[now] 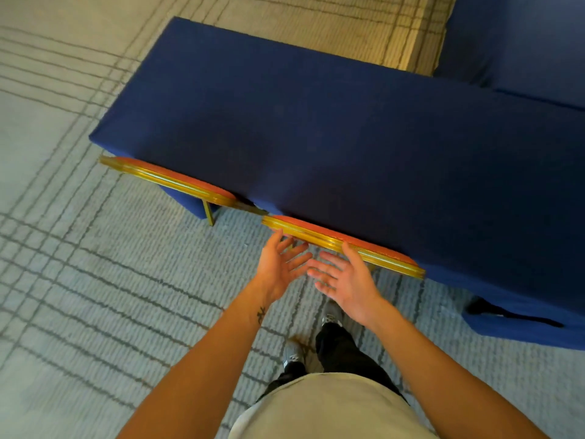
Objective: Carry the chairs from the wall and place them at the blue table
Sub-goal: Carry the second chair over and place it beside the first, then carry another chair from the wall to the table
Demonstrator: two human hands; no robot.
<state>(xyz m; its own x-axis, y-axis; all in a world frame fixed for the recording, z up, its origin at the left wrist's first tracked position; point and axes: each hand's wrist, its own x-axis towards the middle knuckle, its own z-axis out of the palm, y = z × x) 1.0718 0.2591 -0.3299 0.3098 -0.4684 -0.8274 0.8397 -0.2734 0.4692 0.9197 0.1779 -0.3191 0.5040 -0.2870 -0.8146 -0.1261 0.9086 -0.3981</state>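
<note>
Looks well along: tucked under the blue-draped surface [348,122], a gold-framed red chair [342,239] directly ahead of the hands, and a second chair [167,179] well off beyond the left hand [278,267]. Holding nothing: left hand and right hand [345,277] spread wide just beside the near backrest, right thumb at its rail. Cannot tell how many are left at the wall. No containers in view.

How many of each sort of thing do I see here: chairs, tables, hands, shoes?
Chairs: 2, left chair and right chair
Blue tables: 2, near table and far table
Hands: 2, left hand and right hand, both open
Shoes: 2, left shoe and right shoe
Total: 8
</note>
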